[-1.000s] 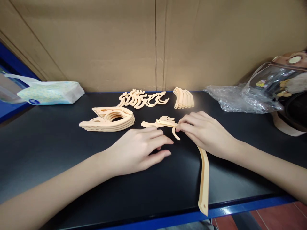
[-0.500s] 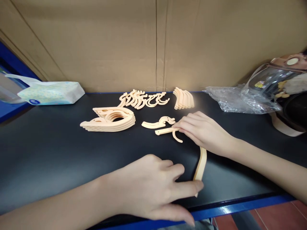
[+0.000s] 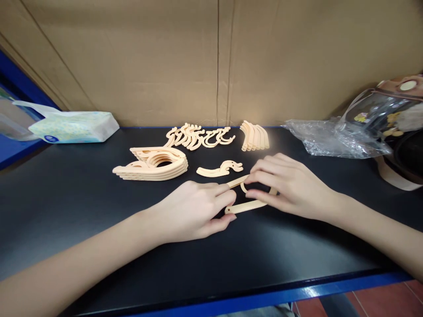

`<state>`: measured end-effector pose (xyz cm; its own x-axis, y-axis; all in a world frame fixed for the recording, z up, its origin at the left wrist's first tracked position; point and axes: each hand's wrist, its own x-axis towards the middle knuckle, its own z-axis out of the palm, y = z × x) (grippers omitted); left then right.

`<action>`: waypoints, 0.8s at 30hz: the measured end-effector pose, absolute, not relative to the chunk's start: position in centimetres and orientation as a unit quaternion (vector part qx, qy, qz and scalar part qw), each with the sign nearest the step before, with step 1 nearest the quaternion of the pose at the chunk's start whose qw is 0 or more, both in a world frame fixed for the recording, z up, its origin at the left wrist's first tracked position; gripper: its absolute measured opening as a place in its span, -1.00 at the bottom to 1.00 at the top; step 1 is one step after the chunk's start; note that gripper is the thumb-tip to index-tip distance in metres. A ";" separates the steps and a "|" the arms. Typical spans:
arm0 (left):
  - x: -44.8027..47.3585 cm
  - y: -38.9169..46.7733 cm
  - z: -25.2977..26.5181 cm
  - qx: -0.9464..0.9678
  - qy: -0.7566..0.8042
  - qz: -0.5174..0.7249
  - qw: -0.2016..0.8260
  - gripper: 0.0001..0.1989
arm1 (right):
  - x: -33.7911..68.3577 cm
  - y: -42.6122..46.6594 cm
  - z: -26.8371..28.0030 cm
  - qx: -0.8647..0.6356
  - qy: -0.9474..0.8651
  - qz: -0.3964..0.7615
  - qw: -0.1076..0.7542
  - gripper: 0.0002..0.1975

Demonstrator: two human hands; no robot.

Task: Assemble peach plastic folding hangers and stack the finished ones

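A cream folding hanger (image 3: 248, 206) lies between my hands, its two arms swung close to each other. My left hand (image 3: 201, 207) is closed around the free ends of the arms, thumb at the near arm's tip. At the joint end, my right hand (image 3: 287, 185) grips the hanger, with fingers covering most of the hook and hinge. Just beyond them lies a loose hook piece joined to a short curved arm (image 3: 214, 171). Left of that sits a stack of folded hangers (image 3: 152, 169).
Loose hanger hooks (image 3: 188, 136) and a row of curved arm pieces (image 3: 255, 136) lie along the back of the black table (image 3: 185, 273). A tissue pack (image 3: 74, 127) is at the left. Crumpled clear plastic (image 3: 330, 138) and a transparent bottle (image 3: 373, 110) are at the right.
My left hand has moved up and away from the table's front edge, swinging the hanger's near arm in beside the other. My right hand stays at the joint.
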<state>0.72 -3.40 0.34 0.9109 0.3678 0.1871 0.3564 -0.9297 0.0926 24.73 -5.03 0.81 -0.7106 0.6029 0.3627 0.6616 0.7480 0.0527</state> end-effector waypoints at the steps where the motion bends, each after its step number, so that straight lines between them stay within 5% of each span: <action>1: 0.7 -3.4 0.4 0.977 0.187 0.104 0.026 -0.87 | 24.6 -5.3 0.9 -0.325 -0.928 -0.085 0.159 -0.72; 7: 0.7 -3.2 0.7 0.974 0.193 0.116 0.021 -0.89 | 24.0 -6.5 0.6 -0.302 -0.946 -0.033 0.111 -0.81; 16: 0.6 -3.1 0.7 0.960 0.201 0.192 -0.027 -0.86 | 23.9 -6.8 0.2 -0.304 -0.922 -0.195 0.138 -0.75; 24: 0.5 -3.0 0.6 0.961 0.209 0.182 -0.001 -0.89 | 23.9 -6.6 -0.1 -0.327 -0.932 -0.099 0.121 -0.77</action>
